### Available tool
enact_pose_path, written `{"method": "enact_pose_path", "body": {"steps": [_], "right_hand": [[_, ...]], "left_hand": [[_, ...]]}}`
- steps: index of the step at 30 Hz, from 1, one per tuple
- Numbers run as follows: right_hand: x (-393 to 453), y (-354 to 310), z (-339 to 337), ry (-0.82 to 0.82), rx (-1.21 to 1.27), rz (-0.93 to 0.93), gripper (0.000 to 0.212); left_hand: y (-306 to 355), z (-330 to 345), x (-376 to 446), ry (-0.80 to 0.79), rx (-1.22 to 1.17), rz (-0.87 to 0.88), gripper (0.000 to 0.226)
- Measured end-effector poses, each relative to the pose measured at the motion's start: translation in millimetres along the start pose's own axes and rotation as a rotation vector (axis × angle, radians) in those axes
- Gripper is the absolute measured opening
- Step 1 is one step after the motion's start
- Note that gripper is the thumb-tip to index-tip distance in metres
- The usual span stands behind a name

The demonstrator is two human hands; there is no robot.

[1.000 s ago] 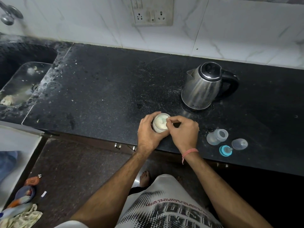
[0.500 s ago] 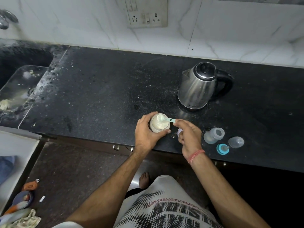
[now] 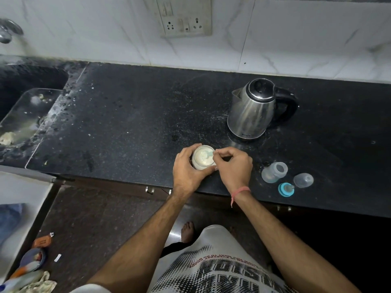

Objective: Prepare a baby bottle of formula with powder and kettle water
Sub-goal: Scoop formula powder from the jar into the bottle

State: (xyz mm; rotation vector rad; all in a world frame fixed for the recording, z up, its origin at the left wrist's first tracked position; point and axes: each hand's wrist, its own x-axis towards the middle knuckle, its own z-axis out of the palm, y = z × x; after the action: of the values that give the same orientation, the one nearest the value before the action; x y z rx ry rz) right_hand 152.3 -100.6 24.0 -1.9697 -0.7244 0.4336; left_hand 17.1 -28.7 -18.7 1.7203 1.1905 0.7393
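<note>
Head view: the powder jar [image 3: 203, 157] is gripped by the left hand [image 3: 187, 169] near the counter [image 3: 127, 123] edge, probably so it's kept steady. A small scoop [image 3: 208, 153], pinched by the right hand [image 3: 233, 166], is dipped into the powder. The open bottle [image 3: 274, 172] is parked just right; kettle [image 3: 251, 108] behind.

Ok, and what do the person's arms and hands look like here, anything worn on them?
Both forearms are bare, no sleeves showing. The right hand has a thin pink-red thread bracelet at the wrist, with a loose end hanging. The left hand shows no rings, watch or gloves.
</note>
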Motion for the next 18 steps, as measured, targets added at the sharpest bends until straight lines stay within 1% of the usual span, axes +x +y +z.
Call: {"method": "enact_pose_path", "body": {"steps": [5,11,18], "right_hand": [[1.2,0.2,-3.1,-0.026,-0.051,-0.038,0.004],[0.5,0.9,-0.8,-0.093,-0.123,-0.130,0.003],[-6.8,-2.6,-0.1,-0.141,-0.079,-0.083,0.006]], "left_hand": [[-1.2,0.8,0.5,0.003,0.004,-0.008,0.088],[-2.5,2.2,1.1,0.009,0.011,-0.005,0.079],[-3.1,2.2,0.8,0.008,0.025,-0.010,0.075]]}}
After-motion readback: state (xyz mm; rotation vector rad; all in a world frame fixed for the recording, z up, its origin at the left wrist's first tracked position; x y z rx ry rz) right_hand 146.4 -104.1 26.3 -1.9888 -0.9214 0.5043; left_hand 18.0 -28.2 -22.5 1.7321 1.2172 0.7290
